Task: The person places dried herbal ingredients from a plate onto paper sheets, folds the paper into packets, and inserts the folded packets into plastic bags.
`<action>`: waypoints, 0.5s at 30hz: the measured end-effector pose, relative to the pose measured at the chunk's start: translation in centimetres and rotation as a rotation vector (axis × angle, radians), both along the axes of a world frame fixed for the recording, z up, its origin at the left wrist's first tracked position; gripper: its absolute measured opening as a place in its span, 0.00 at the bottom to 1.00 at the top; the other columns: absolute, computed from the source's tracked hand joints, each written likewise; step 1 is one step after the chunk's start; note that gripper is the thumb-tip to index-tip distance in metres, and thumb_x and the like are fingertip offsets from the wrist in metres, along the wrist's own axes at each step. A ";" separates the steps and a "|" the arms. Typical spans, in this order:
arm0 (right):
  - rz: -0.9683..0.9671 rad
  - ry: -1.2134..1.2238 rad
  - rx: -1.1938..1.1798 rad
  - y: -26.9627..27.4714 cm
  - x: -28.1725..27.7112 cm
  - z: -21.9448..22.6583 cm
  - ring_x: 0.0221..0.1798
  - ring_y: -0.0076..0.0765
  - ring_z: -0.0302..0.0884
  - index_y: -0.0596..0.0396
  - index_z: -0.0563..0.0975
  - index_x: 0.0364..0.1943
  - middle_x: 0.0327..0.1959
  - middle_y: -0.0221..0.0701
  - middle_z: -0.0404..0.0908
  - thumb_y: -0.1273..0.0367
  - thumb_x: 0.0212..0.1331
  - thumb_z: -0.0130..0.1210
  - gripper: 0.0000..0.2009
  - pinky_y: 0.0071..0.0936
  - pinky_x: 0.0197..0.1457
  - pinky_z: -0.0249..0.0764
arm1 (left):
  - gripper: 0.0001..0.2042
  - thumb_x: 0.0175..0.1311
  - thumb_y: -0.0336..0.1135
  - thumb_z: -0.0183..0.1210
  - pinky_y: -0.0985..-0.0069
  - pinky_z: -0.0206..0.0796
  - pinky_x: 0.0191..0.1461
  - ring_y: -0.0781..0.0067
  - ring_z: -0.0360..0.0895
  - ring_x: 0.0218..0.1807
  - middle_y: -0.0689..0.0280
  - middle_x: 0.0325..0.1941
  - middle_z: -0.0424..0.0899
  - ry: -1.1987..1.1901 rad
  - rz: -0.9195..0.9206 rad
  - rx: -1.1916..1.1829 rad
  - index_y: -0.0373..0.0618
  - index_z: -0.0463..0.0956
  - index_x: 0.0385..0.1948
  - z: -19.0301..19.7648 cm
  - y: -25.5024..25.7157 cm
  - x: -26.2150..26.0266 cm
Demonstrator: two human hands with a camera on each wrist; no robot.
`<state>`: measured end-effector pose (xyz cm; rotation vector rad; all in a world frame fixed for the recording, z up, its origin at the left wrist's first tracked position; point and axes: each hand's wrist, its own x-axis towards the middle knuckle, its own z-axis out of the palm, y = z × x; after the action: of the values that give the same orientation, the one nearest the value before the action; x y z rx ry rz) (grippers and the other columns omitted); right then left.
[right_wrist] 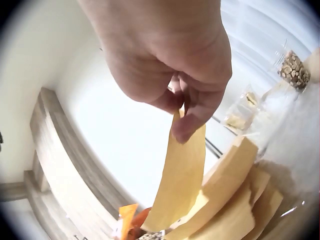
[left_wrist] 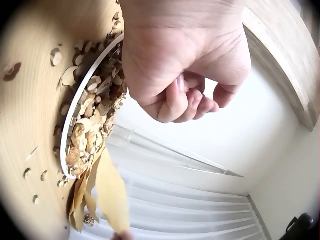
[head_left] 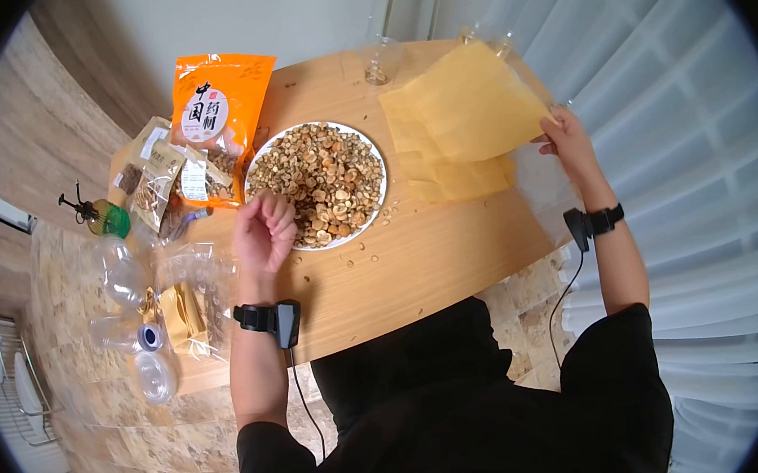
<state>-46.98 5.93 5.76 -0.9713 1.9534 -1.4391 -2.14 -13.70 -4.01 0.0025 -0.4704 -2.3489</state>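
My right hand (head_left: pixel 566 143) pinches a corner of a yellow paper sheet (head_left: pixel 466 103) between thumb and fingers. The sheet hangs raised and slanted in the right wrist view, over more yellow paper pieces (right_wrist: pixel 235 205). My left hand (head_left: pixel 266 233) hovers over the left edge of a white plate (head_left: pixel 383 168). Its fingers are curled in toward the palm, with nothing seen in them in the left wrist view. Heaped on the plate are dried, sliced pieces (head_left: pixel 329 182), brown and cream.
Left of the plate stand an orange pouch (head_left: pixel 244 82), smaller packets (head_left: pixel 158 179) and a green spray bottle (head_left: pixel 110 219). Clear plastic bottles (head_left: pixel 121 273) and folded yellow paper (head_left: pixel 181 312) lie near the left edge. A clear cup (head_left: pixel 376 73) stands at the back. Loose slices dot the tabletop (head_left: pixel 434 250).
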 end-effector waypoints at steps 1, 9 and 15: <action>0.000 0.002 0.000 0.7 0.9 0.5 0.36 0.26 0.81 0.57 0.71 0.40 0.35 0.31 0.81 0.67 0.65 0.50 0.07 0.20 0.31 0.75 | 0.17 0.69 0.43 0.48 0.87 0.52 0.20 0.81 0.58 0.19 0.71 0.18 0.62 -0.078 -0.034 -0.021 0.44 0.65 0.21 0.2 0.4 -0.2; 0.007 -0.136 -0.258 5.8 8.2 -0.4 0.35 0.27 0.81 0.57 0.70 0.38 0.38 0.33 0.80 0.68 0.67 0.49 0.06 0.20 0.29 0.76 | 0.29 0.70 0.54 0.44 0.79 0.69 0.45 0.71 0.74 0.56 0.54 0.58 0.75 -0.583 -0.076 -0.520 0.36 0.62 0.61 3.6 5.4 -5.0; 0.345 -0.524 -0.214 7.6 12.0 -3.5 0.43 0.36 0.82 0.59 0.66 0.58 0.49 0.38 0.78 0.61 0.66 0.51 0.22 0.31 0.36 0.81 | 0.14 0.70 0.43 0.50 0.84 0.66 0.34 0.83 0.73 0.32 0.70 0.31 0.77 -0.812 -0.042 -0.457 0.40 0.74 0.36 2.7 8.1 -8.2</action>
<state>-35.01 13.52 2.26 -0.8572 1.2137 -1.5258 -10.37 -5.64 -1.36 0.7523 -1.3911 -2.1461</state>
